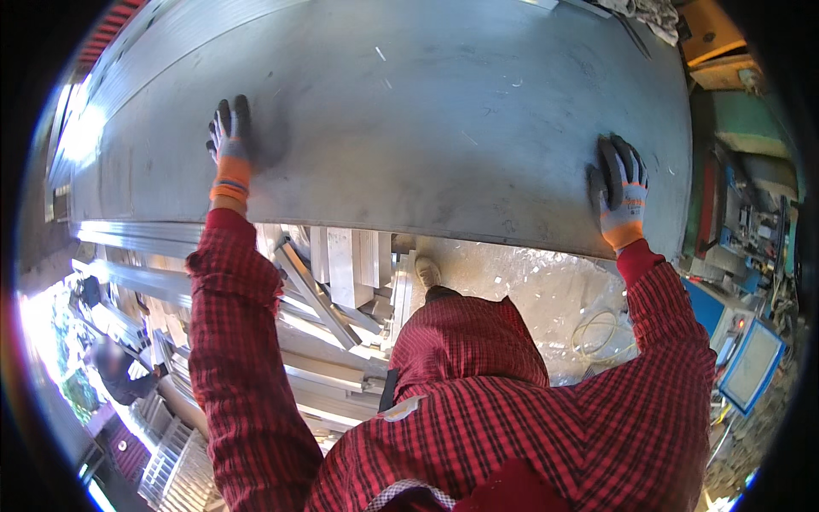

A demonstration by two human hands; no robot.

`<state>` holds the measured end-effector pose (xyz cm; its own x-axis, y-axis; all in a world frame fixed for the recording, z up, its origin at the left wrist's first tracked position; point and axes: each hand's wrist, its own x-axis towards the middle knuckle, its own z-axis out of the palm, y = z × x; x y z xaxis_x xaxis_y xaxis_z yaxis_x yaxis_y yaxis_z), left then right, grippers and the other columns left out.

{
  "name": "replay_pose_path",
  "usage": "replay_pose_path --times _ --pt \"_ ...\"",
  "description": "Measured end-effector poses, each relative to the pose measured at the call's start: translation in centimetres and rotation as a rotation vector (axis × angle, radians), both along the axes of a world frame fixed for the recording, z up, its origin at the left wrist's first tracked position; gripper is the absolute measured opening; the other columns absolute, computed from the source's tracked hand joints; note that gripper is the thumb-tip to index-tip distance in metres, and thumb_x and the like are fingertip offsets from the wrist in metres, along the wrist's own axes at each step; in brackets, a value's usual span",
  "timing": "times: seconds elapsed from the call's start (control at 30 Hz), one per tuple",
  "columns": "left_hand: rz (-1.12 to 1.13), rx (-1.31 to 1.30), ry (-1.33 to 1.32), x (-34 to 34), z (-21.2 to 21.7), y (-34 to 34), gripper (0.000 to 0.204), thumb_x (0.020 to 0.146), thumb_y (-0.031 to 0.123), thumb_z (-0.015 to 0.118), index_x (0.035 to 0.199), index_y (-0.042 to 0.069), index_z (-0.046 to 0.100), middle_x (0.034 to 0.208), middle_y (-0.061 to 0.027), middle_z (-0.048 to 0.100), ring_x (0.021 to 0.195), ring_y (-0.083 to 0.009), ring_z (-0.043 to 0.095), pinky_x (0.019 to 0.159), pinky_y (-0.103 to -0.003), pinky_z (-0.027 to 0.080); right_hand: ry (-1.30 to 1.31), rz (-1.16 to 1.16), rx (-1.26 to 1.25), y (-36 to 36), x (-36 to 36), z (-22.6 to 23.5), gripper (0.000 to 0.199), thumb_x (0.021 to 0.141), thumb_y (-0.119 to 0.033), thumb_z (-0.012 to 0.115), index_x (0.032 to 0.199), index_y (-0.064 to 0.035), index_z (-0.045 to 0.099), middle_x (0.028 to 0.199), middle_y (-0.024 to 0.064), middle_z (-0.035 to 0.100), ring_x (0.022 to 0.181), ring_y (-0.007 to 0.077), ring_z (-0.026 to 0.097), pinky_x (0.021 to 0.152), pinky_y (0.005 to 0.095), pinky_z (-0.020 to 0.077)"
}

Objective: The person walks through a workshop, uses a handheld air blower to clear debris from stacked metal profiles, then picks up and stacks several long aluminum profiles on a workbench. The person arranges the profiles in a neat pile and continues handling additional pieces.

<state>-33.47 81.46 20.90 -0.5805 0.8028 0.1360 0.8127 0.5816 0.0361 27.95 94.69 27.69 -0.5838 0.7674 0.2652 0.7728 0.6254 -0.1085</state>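
Observation:
A wide grey metal sheet (pixel 426 145) spreads across the upper part of the head view, marked with scratches and smudges. On its left part rests my left hand (pixel 227 141), in a grey and orange glove with dark fingertips; its fingers point away from me and hold nothing. Far over to the right, my right hand (pixel 624 183) wears the same kind of glove. It lies on the sheet close to the right edge, with its fingers extended and its thumb apart. Both arms reach forward, well spread, in red checked sleeves.
Long metal bars (pixel 341 264) are stacked below the sheet's near edge at left. A yellowish hose (pixel 597 333) coils on the littered floor. At right are a blue-framed panel (pixel 752 367) and cluttered tools. Another person (pixel 119 371) is at far left. Crumpled cloth (pixel 646 15) lies at the far right corner.

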Motion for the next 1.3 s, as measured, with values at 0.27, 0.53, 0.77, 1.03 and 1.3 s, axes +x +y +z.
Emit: replay_pose_path --times 0.27,0.53,0.77,1.03,1.3 --pt "0.040 1.149 -1.170 8.5 7.7 -4.5 0.068 0.102 0.043 0.043 0.152 0.003 0.020 0.156 -0.0082 0.029 0.144 -0.0199 0.025 0.117 -0.033 0.016 0.002 -0.022 0.021 -0.2 1.1 -0.9 0.052 0.089 -0.026 0.057 0.138 -0.0132 0.049 0.141 0.0156 0.044 0.130 0.0377 0.038 0.109 0.0495 0.0303" --pt "0.298 1.118 -1.294 13.8 8.2 -5.9 0.078 0.097 0.059 0.041 0.154 0.011 0.016 0.159 -0.0085 0.021 0.147 -0.0254 0.016 0.118 -0.039 0.009 0.102 -0.013 0.053 -0.4 0.4 -0.9 0.053 0.089 -0.034 0.058 0.136 -0.0102 0.050 0.138 0.0173 0.046 0.127 0.0394 0.040 0.109 0.0528 0.0282" --pt "0.361 1.174 -1.334 10.2 8.2 -2.5 0.080 0.094 0.064 0.040 0.154 0.014 0.020 0.158 -0.0049 0.026 0.145 -0.0248 0.023 0.116 -0.041 0.013 0.056 -0.047 -0.058 -0.6 0.9 0.3 0.055 0.088 -0.031 0.057 0.137 -0.0098 0.048 0.140 0.0172 0.045 0.128 0.0394 0.040 0.110 0.0530 0.0263" --pt "0.498 1.350 -1.336 3.0 7.8 5.0 0.105 0.080 0.079 0.048 0.151 0.006 0.024 0.158 -0.0123 0.023 0.146 -0.0284 0.019 0.118 -0.043 0.012 1.322 -0.078 -0.938 8.5 -6.6 0.5 0.052 0.083 -0.006 0.068 0.133 -0.0063 0.050 0.126 0.0128 0.055 0.109 0.0289 0.055 0.094 0.0382 0.0444" --pt "0.486 1.395 -1.321 -6.7 8.9 13.0 0.121 0.069 0.086 0.054 0.155 0.013 0.010 0.161 -0.0156 0.005 0.148 -0.0332 0.009 0.118 -0.045 0.009 1.694 -0.086 -1.003 16.2 -17.0 0.4 0.055 0.085 0.002 0.066 0.135 -0.0047 0.045 0.118 0.0085 0.057 0.097 0.0159 0.060 0.084 0.0322 0.0511"
